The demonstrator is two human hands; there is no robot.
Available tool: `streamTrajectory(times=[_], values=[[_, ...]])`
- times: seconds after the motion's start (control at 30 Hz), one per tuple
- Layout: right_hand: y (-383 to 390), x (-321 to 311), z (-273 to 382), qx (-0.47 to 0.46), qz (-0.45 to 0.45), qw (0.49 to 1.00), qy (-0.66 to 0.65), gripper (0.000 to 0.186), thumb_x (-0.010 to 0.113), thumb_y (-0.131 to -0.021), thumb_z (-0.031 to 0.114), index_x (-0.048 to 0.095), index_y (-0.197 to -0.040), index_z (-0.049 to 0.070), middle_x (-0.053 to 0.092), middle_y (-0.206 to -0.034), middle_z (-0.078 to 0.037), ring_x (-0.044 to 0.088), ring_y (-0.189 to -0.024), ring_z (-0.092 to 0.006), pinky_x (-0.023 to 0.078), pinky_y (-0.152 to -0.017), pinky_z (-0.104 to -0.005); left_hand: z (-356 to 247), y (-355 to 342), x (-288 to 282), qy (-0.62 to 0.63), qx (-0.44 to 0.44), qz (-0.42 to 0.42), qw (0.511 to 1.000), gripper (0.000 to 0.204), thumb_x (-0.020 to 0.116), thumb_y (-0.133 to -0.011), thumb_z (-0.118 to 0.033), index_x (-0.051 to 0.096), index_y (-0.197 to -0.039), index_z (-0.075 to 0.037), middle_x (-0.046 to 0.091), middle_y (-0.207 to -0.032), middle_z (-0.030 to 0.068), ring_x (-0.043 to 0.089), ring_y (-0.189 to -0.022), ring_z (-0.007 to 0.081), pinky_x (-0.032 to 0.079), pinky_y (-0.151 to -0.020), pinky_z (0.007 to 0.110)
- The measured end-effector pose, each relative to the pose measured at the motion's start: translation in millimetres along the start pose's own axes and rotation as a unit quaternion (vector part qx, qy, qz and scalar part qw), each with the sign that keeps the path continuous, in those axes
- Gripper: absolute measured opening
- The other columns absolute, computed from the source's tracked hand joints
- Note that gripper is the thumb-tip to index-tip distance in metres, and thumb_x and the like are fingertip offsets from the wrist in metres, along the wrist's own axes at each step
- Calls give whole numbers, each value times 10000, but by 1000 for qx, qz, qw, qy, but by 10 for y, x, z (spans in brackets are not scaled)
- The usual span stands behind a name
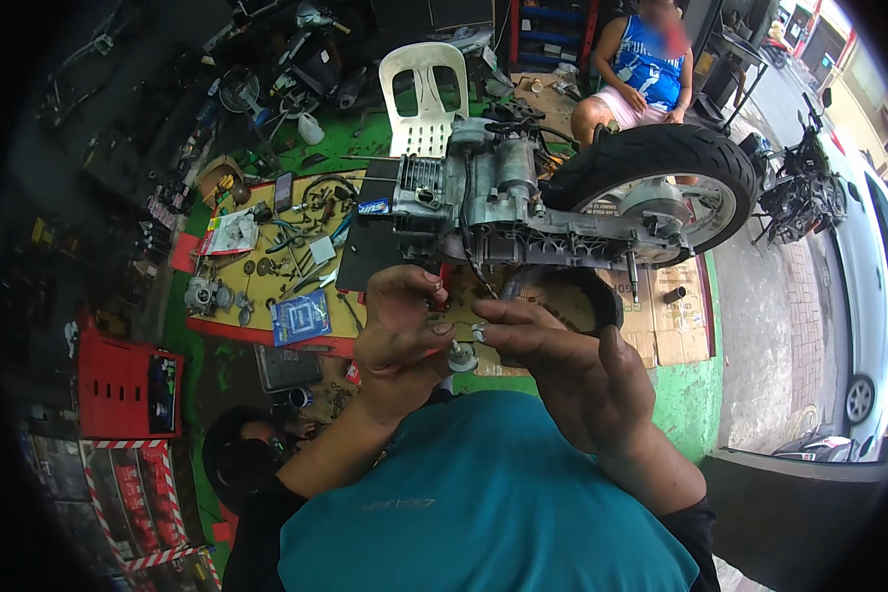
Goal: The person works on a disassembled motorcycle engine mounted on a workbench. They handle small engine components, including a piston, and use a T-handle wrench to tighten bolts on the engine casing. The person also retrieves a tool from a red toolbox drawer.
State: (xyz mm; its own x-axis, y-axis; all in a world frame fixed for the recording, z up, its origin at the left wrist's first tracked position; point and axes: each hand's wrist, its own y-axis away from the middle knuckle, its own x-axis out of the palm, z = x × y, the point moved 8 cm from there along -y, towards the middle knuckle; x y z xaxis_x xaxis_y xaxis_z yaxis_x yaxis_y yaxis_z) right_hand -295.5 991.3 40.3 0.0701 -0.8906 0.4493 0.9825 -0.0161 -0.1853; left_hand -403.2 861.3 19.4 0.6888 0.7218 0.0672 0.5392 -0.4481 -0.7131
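My left hand [395,340] is raised in front of my chest, its fingers curved and a gap between the upper finger and the one below. Facing it, my right hand [577,365] has its fingers stretched toward the left one and its thumb apart. A small silvery spot shows at a right fingertip; I cannot make out what it is. Just below the fingertips appears a small pale round part [462,357]; whether a hand touches it is unclear. Beyond my hands is a grey scooter engine [508,187], joined to a rear wheel [661,187] with a black tyre.
A low work surface [266,316] at the left bears several loose parts, tools and a blue packet [301,318]. A black tyre-like ring [567,286] lies under the engine. Behind stand a white plastic chair [424,89] and a seated person [641,74]. A red cabinet [128,385] stands left.
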Motion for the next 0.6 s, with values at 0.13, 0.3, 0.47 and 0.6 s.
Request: streamTrajectory(times=[0.13,0.3,0.47,0.6], values=[[26,38,30,-12,13,1000,9,803,269,-1040,636,622,-1361,-9,410,-1531,-237,375,-1413,-323,248,-1173,-473,0,55,1,2,11,3,1000,404,847,-776,-29,768,-1124,-220,447,-1339,116,459,-1265,263,435,-1014,407],[41,57,49,-20,24,999,20,797,304,-1034,643,623,-1354,-14,402,-1532,-253,383,-1407,-342,248,-1173,-479,-56,31,8,-4,23,2,1000,411,857,-767,-43,770,-1127,-220,449,-1341,123,463,-1267,267,440,-1009,406],[55,60,38,-18,19,998,55,856,338,-990,704,622,-1359,-14,409,-1530,-266,362,-1428,-370,230,-1181,-507,-106,2,-22,-19,23,5,1000,413,877,-755,-83,773,-1134,-208,456,-1334,121,470,-1256,270,443,-1013,404],[65,47,24,-26,7,996,80,889,381,-954,737,618,-1367,-14,417,-1522,-279,351,-1436,-387,217,-1186,-526,-108,1,-45,-40,32,10,999,423,884,-743,-102,773,-1141,-194,465,-1325,122,473,-1248,266,445,-1016,401]])
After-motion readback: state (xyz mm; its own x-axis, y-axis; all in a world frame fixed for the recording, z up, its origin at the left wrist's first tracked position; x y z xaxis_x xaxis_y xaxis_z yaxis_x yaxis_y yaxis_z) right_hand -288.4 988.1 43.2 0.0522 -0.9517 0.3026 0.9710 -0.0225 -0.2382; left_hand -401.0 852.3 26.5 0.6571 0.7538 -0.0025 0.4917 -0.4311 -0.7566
